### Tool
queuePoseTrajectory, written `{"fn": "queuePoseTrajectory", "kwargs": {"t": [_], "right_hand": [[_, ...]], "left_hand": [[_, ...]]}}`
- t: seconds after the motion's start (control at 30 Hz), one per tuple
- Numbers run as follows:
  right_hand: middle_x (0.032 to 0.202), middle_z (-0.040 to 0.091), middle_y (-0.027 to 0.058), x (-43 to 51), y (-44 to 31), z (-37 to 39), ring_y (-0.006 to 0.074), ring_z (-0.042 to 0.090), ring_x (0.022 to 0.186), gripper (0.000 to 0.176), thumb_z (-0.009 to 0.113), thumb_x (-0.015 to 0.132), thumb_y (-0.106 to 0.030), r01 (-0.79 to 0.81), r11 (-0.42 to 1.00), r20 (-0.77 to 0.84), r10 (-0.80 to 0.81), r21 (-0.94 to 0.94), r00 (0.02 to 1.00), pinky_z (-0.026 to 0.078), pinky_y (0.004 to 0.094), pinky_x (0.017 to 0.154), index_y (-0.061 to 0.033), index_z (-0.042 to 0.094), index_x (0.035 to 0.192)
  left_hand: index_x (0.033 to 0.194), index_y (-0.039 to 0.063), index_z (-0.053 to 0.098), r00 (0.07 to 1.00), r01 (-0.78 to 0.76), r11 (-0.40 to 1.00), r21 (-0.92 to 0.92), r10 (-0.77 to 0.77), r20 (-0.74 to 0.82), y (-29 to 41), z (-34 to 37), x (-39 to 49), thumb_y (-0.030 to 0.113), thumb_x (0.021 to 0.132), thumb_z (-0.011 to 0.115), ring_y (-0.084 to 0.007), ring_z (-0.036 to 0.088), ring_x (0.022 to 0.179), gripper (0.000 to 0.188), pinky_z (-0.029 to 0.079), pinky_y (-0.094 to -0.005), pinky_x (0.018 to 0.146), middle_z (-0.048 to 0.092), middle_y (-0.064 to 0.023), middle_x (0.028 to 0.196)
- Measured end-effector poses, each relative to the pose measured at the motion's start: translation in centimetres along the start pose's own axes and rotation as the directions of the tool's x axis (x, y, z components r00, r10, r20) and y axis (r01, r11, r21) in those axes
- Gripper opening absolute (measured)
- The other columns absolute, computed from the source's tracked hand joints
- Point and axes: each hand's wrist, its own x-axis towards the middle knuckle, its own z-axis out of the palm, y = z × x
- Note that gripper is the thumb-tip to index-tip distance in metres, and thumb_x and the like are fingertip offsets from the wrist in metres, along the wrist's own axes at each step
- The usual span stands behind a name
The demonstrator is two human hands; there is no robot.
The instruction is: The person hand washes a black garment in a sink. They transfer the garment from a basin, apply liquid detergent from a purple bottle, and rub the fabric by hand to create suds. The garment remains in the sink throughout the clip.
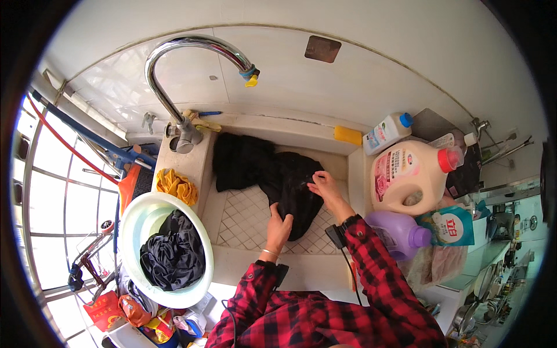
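Observation:
A black garment (304,204) lies bunched in the tiled laundry sink (243,217), with a fuzzier black part (243,158) spread toward the back left. At its near edge, my left hand (278,230) has the fabric between thumb and fingers. Over the garment's right side, my right hand (328,191) has its fingers bent, the fingertips at the cloth. Whether they pinch the fabric or something small on it is not clear. Small pale specks show on the cloth beside those fingertips.
A chrome faucet (156,65) arches over the back left. Left of the sink, a basin (130,261) holds dark wet cloth (174,256) near a yellow rag (176,185). Detergent bottles (409,174) crowd the right ledge beside a yellow sponge (348,135). A cable (352,278) hangs from my right wrist.

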Motion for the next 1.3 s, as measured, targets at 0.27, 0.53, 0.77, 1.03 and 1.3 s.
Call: {"fn": "queuePoseTrajectory", "kwargs": {"t": [0.27,0.53,0.77,1.03,1.3], "right_hand": [[0.136,0.041,0.0330,6.8,6.3,2.8,0.0466,0.049,0.120,0.081,0.056,0.081,-0.063,0.150,0.243,0.198,0.186,-0.958,0.962,0.041,0.0458,0.102,-0.0140,0.039,0.144],[0.097,0.065,0.0148,3.8,6.1,-0.6,0.0299,0.063,0.091,0.033,0.061,0.080,-0.005,0.407,0.580,0.242,-0.344,-0.706,0.907,0.052,0.0379,0.078,-0.0063,0.056,0.112],[0.114,0.058,0.0218,-0.1,3.5,0.5,0.0367,0.059,0.105,0.047,0.063,0.087,-0.038,0.146,0.393,0.059,-0.225,-0.908,0.972,0.049,0.0439,0.086,-0.0121,0.053,0.125],[0.128,0.050,0.0321,6.8,6.5,3.3,0.0453,0.049,0.119,0.068,0.055,0.086,-0.041,0.163,0.297,0.204,0.113,-0.941,0.972,0.044,0.0454,0.099,0.0027,0.042,0.137],[0.106,0.056,0.0216,-3.7,3.2,1.5,0.0404,0.055,0.103,0.021,0.057,0.083,-0.006,0.579,0.398,0.472,-0.341,-0.711,0.813,0.048,0.0423,0.087,-0.0039,0.061,0.104]], "left_hand": [[0.131,0.003,0.043,0.980,-0.165,0.887,0.431,0.196,-0.028,2.5,1.3,-0.8,0.028,0.078,0.067,-0.0455,0.059,0.092,0.063,0.050,-0.0496,0.077,0.054,-0.0248,0.110],[0.127,-0.001,0.049,0.996,-0.078,0.841,0.536,0.089,0.006,0.6,-0.2,-1.0,0.031,0.070,0.073,-0.0372,0.058,0.099,0.070,0.050,-0.0462,0.081,0.058,-0.0195,0.103],[0.127,-0.001,0.048,0.997,-0.069,0.857,0.510,0.047,0.056,1.0,-0.4,-0.4,0.031,0.070,0.073,-0.0368,0.061,0.094,0.070,0.053,-0.0454,0.072,0.059,-0.0201,0.102],[0.129,-0.001,0.046,0.994,-0.106,0.844,0.526,0.090,0.056,0.1,-0.3,-0.6,0.030,0.071,0.074,-0.0366,0.062,0.091,0.071,0.054,-0.0446,0.073,0.057,-0.0194,0.101],[0.123,-0.003,0.048,0.995,-0.102,0.870,0.482,0.085,0.057,0.6,-0.5,-0.1,0.029,0.070,0.074,-0.0383,0.062,0.088,0.067,0.054,-0.0454,0.072,0.059,-0.0218,0.097]]}}
